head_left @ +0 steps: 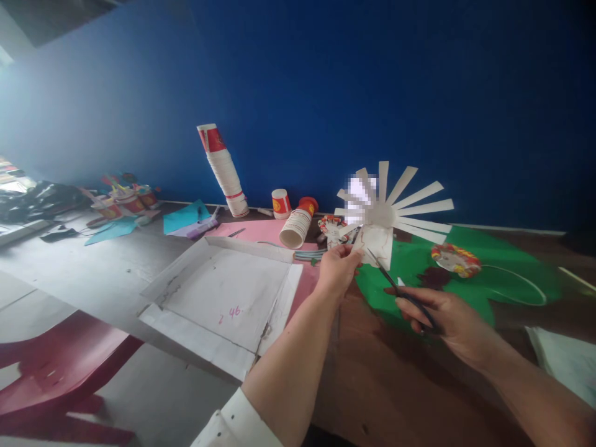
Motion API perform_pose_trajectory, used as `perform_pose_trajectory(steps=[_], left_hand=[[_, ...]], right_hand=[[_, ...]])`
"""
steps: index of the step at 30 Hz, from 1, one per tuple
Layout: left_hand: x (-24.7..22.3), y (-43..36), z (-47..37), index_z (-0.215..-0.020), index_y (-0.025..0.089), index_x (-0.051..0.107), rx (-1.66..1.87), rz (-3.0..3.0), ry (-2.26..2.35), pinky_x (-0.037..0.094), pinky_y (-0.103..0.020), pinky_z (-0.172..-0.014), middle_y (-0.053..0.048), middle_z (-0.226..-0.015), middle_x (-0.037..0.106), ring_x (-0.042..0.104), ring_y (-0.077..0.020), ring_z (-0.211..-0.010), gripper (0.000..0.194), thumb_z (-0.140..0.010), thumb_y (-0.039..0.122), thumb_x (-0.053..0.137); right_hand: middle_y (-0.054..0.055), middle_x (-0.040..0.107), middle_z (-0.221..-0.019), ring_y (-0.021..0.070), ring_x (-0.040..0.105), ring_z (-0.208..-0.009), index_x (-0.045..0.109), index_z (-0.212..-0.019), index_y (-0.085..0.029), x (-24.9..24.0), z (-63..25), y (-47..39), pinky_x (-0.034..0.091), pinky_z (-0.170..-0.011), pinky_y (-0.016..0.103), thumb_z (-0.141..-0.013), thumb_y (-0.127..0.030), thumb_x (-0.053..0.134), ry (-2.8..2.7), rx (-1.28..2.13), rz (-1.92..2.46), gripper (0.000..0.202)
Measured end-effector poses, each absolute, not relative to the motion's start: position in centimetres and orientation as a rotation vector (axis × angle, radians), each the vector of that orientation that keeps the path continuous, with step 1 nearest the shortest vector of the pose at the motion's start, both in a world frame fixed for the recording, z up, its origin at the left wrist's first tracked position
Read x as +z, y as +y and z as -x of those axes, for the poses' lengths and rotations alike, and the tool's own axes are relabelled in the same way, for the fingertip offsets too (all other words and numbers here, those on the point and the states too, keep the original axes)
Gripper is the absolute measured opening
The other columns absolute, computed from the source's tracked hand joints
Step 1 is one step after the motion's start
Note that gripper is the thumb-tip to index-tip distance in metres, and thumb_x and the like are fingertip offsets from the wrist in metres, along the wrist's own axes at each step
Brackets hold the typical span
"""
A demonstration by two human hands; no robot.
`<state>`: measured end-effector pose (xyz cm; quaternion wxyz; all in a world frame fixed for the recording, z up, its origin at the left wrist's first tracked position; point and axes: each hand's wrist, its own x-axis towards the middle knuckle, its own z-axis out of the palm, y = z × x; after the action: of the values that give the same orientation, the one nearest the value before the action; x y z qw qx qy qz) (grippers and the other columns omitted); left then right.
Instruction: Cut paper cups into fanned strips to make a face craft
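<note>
My left hand (339, 268) pinches the edge of a small white paper piece (379, 245) with thin drawn lines on it. Right behind that piece rises a paper cup cut into strips (382, 216), its white strips fanned out like rays; I cannot tell whether the two are joined. In my right hand (435, 313) are dark scissors (387, 276), with the blade tips at the paper's lower part. A green sheet (414, 304) lies under both. To the right rests a round piece with a red and yellow wrapped rim (459, 259).
A shallow white cardboard tray (205, 298) stands to the left. Behind it are a tall leaning stack of paper cups (226, 177), a single upside-down cup (281, 203) and a short stack on its side (298, 226). A red plastic chair (60, 366) is at lower left; a blue wall (298, 93) runs behind.
</note>
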<state>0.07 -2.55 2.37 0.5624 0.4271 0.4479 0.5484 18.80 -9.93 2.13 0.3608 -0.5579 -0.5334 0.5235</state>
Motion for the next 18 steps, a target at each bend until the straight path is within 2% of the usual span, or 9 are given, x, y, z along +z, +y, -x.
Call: perform_pose_trajectory(steps=[4, 9, 18], left_hand=[[2.21, -2.47, -0.06, -0.078, 0.015, 0.069, 1.286, -1.007, 1.053, 0.041, -0.021, -0.057, 0.001, -0.064, 0.06, 0.051, -0.0094, -0.057, 0.014, -0.076, 0.029, 0.071], [2.32, -2.52, -0.05, -0.078, 0.016, 0.069, 1.286, -1.012, 1.067, 0.04, -0.021, -0.057, 0.002, -0.064, 0.06, 0.051, -0.0095, -0.057, 0.013, -0.076, 0.029, 0.07], [2.29, -2.43, -0.03, -0.076, 0.016, 0.068, 1.286, -1.01, 1.052, 0.041, -0.021, -0.058, 0.002, -0.064, 0.06, 0.051, -0.0094, -0.057, 0.012, -0.076, 0.028, 0.07]], right_hand=[[0.0, 0.057, -0.067, 0.0133, 0.047, -0.059, 0.079, -0.115, -0.018, 1.7, -19.1, -9.81, 0.037, -0.055, 0.028, -0.073, -0.061, 0.078, -1.421, 1.357, 1.429, 0.06], [-0.001, 0.056, -0.065, 0.0123, 0.045, -0.057, 0.081, -0.109, -0.018, 2.06, -18.78, -9.87, 0.036, -0.054, 0.028, -0.069, -0.063, 0.08, -1.38, 1.369, 1.436, 0.061], [0.0, 0.058, -0.066, 0.0119, 0.045, -0.058, 0.081, -0.107, -0.018, 1.82, -19.0, -9.81, 0.036, -0.054, 0.027, -0.068, -0.062, 0.081, -1.374, 1.375, 1.425, 0.059]])
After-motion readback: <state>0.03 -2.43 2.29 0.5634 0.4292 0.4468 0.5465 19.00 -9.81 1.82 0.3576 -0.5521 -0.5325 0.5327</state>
